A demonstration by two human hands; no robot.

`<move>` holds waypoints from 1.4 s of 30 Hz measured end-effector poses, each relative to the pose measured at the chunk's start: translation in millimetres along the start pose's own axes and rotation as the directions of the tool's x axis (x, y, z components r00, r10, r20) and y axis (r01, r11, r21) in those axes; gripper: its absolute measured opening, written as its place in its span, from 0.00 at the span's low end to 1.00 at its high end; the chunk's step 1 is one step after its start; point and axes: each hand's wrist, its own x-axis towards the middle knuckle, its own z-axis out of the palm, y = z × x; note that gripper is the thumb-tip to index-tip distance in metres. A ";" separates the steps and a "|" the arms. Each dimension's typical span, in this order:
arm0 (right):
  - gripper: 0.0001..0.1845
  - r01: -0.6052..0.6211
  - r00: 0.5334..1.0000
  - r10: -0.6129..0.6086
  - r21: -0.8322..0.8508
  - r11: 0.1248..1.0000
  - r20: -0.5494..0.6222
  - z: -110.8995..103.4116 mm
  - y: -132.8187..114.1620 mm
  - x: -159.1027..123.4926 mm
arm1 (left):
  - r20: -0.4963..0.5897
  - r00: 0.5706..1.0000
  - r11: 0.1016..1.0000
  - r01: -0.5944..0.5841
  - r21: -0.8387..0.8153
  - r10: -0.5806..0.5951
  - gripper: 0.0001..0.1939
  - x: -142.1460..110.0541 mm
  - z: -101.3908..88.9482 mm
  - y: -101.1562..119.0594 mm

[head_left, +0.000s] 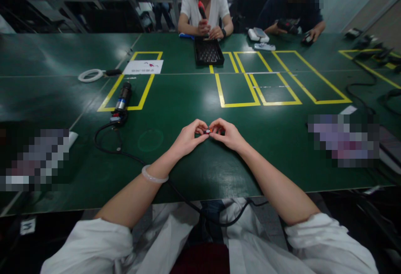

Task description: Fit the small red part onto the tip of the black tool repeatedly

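My left hand (193, 136) and my right hand (227, 134) meet just above the green table (194, 173), fingertips almost touching. Pinched between them is a small part (208, 131) with dark, white and orange bits. Both hands are closed on it, thumbs towards me. Its exact kind is too small to make out, and the fingers hide some of it. A pale bangle circles my left wrist.
Left of my hands lies a black and silver cylindrical device (123, 98) with a black cable running under my left arm. A black tray (209, 52) of small pieces stands before a person opposite. Yellow tape rectangles mark the table. A coiled white cable (90, 75) lies far left.
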 end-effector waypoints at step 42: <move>0.17 -0.138 0.989 0.142 0.127 0.982 -0.026 -2.9 4.3 1.3 | -0.101 0.995 0.956 0.017 0.292 0.013 0.19 2.5 -26.2 -3.4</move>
